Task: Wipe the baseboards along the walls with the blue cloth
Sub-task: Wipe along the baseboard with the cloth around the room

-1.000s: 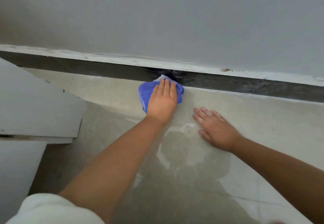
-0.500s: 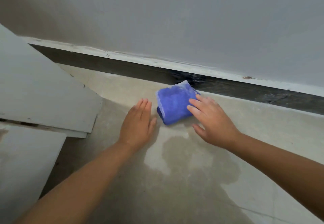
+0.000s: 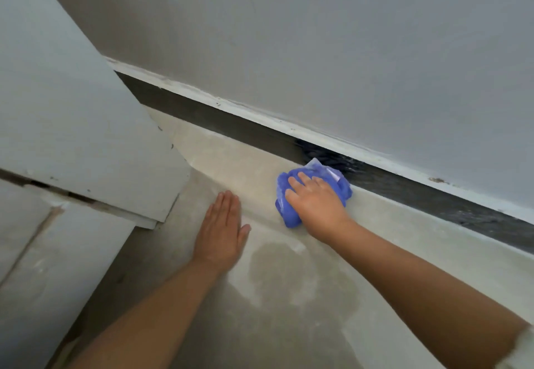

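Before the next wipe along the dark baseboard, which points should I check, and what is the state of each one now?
1. Right hand is on the crumpled blue cloth: ok.
2. Cloth touches the dark baseboard strip: ok, its far edge meets it.
3. Left hand rests flat on the pale tiled floor, clear of the cloth: ok.
4. Baseboard to the right is free of obstacles: ok.
5. Wet patch on the floor near the arms: not ok, slip risk.
6. Cloth is damp enough: cannot tell.

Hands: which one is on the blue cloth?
The right hand, pressing the crumpled blue cloth against the dark baseboard. The left hand lies flat on bare floor.
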`<action>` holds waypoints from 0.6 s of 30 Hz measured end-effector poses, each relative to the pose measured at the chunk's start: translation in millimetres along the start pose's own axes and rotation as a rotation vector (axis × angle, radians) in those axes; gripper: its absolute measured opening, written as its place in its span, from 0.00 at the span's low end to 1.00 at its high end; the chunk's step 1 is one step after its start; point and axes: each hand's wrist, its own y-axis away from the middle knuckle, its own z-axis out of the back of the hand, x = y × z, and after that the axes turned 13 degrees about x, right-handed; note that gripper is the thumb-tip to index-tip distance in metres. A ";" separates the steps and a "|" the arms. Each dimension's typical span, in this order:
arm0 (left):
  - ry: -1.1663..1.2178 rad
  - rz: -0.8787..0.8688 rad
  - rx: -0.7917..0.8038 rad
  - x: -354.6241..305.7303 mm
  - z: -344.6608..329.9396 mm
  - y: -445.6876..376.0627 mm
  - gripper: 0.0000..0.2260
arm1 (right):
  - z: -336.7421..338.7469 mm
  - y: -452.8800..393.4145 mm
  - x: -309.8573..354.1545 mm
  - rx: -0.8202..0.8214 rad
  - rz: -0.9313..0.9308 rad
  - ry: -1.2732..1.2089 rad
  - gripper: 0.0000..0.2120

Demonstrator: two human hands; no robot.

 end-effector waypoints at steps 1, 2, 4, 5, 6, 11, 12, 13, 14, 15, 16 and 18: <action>0.015 0.013 0.005 3.1 -1.5 -1.0 0.26 | 3.5 -0.8 -2.4 -0.052 0.025 -0.009 0.15; 0.027 0.028 0.001 4.6 -2.0 -2.3 0.27 | 8.4 2.0 -3.9 -0.068 0.099 -0.005 0.13; 0.047 0.048 0.008 4.9 -1.8 -5.4 0.28 | 16.5 12.9 -1.0 -0.174 0.240 0.079 0.14; 0.063 0.048 0.029 4.5 -1.2 -6.9 0.27 | 20.3 20.4 2.6 -0.211 0.278 0.145 0.14; 0.076 0.041 0.048 3.9 -0.9 -8.0 0.27 | 24.8 28.0 6.3 -0.244 0.313 0.200 0.12; 0.015 0.063 0.124 -1.7 -0.3 -10.9 0.27 | 6.2 18.3 -16.5 -0.214 0.177 0.318 0.21; 0.011 0.069 0.129 -4.3 3.0 -11.0 0.27 | -0.5 15.4 -24.1 -0.186 0.118 0.350 0.20; 0.022 0.068 0.117 -7.3 4.4 -11.2 0.29 | -4.2 17.0 -29.3 -0.154 0.061 0.377 0.17; 0.051 0.070 0.107 -9.8 5.3 -11.1 0.32 | -10.0 19.0 -35.0 -0.157 0.030 0.402 0.12; 0.067 0.081 0.124 -11.8 8.5 -11.5 0.34 | -15.1 23.3 -39.0 -0.109 0.002 0.410 0.14; 0.071 0.079 0.127 -12.8 9.8 -12.4 0.35 | -21.9 27.2 -43.1 -0.068 -0.017 0.403 0.21; 0.057 0.087 0.140 -13.2 9.1 -15.8 0.33 | -29.0 36.8 -52.3 -0.101 -0.062 0.350 0.27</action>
